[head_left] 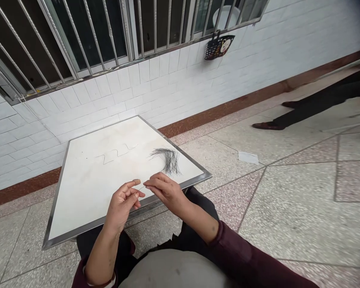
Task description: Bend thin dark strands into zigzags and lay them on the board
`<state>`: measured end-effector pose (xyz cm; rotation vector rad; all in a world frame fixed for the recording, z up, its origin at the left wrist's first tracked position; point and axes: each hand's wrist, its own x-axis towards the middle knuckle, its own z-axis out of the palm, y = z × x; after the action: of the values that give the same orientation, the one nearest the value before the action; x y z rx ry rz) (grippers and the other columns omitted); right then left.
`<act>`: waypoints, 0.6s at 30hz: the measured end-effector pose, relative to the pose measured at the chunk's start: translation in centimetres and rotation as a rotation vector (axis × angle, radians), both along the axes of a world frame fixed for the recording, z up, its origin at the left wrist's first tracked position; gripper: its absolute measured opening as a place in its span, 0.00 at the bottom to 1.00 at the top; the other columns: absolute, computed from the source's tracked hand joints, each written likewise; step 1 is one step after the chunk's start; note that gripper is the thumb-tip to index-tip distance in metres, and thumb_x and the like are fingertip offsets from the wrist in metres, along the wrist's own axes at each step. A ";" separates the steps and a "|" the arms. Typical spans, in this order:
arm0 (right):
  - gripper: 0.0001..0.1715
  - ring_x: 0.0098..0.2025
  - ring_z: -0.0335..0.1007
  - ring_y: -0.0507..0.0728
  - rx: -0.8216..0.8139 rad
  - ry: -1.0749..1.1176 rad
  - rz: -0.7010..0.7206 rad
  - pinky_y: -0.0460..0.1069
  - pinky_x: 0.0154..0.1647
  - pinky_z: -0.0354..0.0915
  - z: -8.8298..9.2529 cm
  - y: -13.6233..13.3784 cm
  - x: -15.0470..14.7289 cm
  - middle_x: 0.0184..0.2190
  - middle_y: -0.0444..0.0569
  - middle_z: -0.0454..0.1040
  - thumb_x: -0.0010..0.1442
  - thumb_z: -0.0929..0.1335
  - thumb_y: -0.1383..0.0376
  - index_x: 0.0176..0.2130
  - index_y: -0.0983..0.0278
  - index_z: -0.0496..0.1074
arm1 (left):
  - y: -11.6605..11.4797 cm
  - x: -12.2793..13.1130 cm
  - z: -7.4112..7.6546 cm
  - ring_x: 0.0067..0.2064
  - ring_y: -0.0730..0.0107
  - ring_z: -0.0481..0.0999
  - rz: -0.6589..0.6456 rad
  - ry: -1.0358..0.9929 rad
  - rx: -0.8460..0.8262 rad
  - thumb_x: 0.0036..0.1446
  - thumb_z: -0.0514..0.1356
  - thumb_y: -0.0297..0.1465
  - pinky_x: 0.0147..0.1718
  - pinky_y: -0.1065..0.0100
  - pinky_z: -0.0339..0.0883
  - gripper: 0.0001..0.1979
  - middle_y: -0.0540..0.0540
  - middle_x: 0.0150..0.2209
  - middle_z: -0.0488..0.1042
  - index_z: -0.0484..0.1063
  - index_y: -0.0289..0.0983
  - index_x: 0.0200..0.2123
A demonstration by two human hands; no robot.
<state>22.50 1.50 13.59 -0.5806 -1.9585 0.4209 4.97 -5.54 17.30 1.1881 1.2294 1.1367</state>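
Note:
Above the near edge of a white metal-rimmed table point(78, 192), a thin dark wire point(141, 187) spans the small gap between my hands. My right hand point(167, 193) pinches one end between thumb and fingertips. My left hand point(123, 200) has its thumb pressed against its fingers at the other end, index finger raised. Just beyond my right hand lies a loose bundle of thin black wires point(170, 161). Farther left on the tabletop are several bent zigzag wires point(117, 153) in a slanting row.
A white tiled wall point(114, 94) with a barred window stands behind the table. A small black basket point(218, 47) hangs from the bars. To the right, another person's dark-trousered legs point(321, 96) stretch over the speckled floor, where a white paper point(248, 157) lies.

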 end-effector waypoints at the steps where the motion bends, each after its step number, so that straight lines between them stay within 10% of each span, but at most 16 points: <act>1: 0.09 0.36 0.70 0.53 -0.008 0.006 0.049 0.47 0.35 0.68 0.0 -0.1 0.0 0.35 0.49 0.70 0.66 0.63 0.67 0.44 0.60 0.73 | -0.2 0.0 -0.1 0.27 0.77 0.69 -0.004 -0.003 -0.005 0.58 0.60 0.37 0.28 0.73 0.64 0.22 0.44 0.37 0.77 0.68 0.36 0.55; 7: 0.11 0.34 0.68 0.51 -0.063 -0.072 0.260 0.45 0.33 0.65 0.4 -0.4 0.8 0.34 0.48 0.68 0.67 0.62 0.68 0.45 0.61 0.73 | -0.9 -0.4 -0.5 0.17 0.84 0.63 -0.076 0.069 -0.071 0.59 0.59 0.39 0.18 0.74 0.58 0.25 0.43 0.40 0.77 0.66 0.39 0.57; 18: 0.11 0.32 0.65 0.51 -0.086 -0.079 0.190 0.45 0.31 0.62 0.5 0.3 2.2 0.31 0.47 0.66 0.66 0.62 0.70 0.42 0.62 0.74 | -2.2 -1.8 -0.6 0.16 0.82 0.62 -0.049 0.149 -0.116 0.58 0.58 0.40 0.17 0.74 0.55 0.25 0.47 0.33 0.76 0.67 0.36 0.56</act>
<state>24.74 1.77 14.09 -0.4735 -2.0882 0.6115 3.15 -7.73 16.69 1.2258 1.3527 0.9417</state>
